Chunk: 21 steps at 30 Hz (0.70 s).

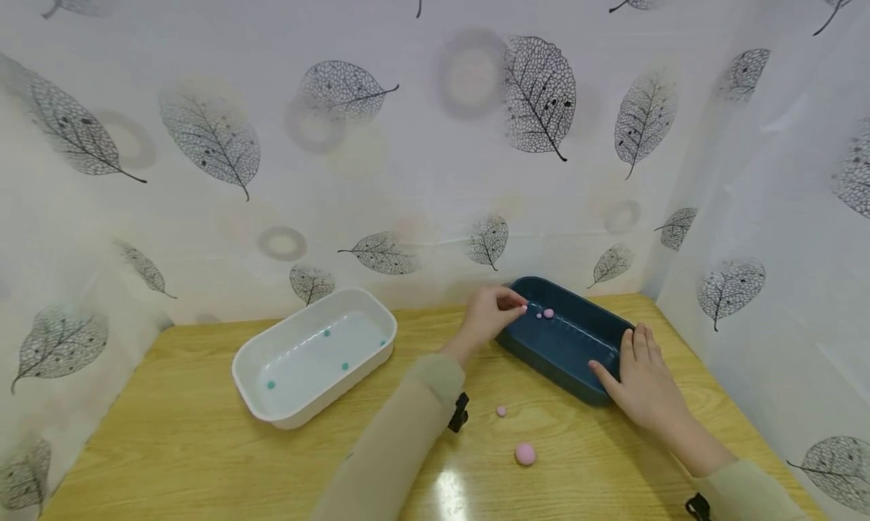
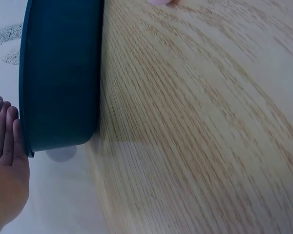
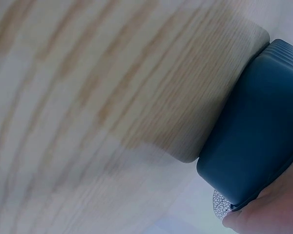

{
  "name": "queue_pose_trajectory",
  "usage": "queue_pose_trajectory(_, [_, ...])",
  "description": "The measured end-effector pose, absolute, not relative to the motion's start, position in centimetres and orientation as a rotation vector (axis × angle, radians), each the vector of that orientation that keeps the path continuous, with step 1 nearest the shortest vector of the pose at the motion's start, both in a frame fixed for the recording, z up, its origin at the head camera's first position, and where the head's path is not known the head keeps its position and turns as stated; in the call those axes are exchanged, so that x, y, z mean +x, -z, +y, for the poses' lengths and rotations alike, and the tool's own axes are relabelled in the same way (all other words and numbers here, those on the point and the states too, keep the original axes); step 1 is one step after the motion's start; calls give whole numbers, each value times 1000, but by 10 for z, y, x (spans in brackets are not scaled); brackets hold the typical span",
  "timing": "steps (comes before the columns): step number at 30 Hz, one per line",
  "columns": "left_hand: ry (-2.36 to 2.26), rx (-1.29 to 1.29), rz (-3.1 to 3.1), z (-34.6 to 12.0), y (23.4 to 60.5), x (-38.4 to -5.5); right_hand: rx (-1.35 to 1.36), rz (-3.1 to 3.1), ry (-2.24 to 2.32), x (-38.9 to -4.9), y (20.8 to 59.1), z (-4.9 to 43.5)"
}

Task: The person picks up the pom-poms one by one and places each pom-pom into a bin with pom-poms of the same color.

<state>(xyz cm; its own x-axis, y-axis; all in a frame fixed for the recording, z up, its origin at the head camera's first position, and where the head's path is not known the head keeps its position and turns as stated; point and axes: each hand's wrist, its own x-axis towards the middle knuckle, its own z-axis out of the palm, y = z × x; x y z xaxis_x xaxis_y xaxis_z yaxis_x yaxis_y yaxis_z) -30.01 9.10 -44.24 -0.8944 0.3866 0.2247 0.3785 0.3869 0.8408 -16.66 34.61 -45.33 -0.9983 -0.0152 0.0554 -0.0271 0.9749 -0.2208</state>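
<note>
Head view: pinching a tiny pink ball (image 1: 524, 307) in the left hand (image 1: 488, 314), at the left end of the blue tub (image 1: 567, 343); resting the outstretched right hand (image 1: 646, 385) across the other end. Likely mid-placement, calling for a gentle letting-go. Left wrist: close beside the tub, too hidden to confirm the pinch. Right wrist: touching the tub.

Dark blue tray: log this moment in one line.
left hand: pinches pink ball | right hand: touches dark blue tray | inside: two pink balls | table: two more balls
</note>
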Motion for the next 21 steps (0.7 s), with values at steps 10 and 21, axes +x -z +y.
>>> queue_pose_trajectory(10, [-1607, 697, 2594, 94, 442, -302, 38, -3061, -341, -168, 454, 347])
queue_pose_trajectory(21, [-1606, 682, 2585, 94, 443, -302, 40, -3055, -344, -167, 453, 346])
